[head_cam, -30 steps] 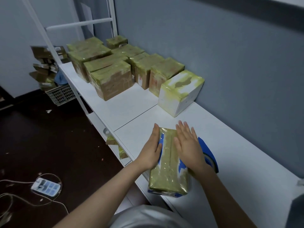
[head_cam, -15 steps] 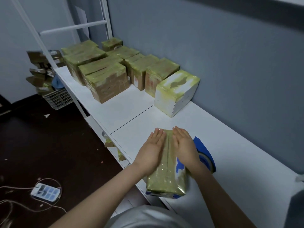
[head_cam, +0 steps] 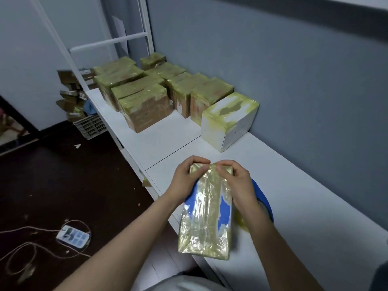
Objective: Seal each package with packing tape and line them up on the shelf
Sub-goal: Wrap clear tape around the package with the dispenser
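Note:
A blue package [head_cam: 206,219] wrapped in yellowish tape lies lengthwise on the white shelf [head_cam: 304,206] in front of me. My left hand [head_cam: 188,179] grips its far left corner, fingers curled over the far edge. My right hand [head_cam: 237,183] grips the far right corner the same way, thumb on top. Behind my right wrist a tape roll [head_cam: 260,208] with a blue rim lies on the shelf, partly hidden. A white taped box [head_cam: 228,120] ends a row of several taped brown boxes [head_cam: 147,108] further along the shelf.
The grey wall [head_cam: 294,80] runs along the shelf's right side. Left of the shelf, on the dark floor, lie a power strip [head_cam: 72,236] with cables and a plastic crate [head_cam: 91,127] holding cardboard. A white frame post [head_cam: 63,43] rises at the shelf's far end.
Both hands lay flat on top of the package earlier. They have slid forward to its far end and their fingers now curl over the far edge.

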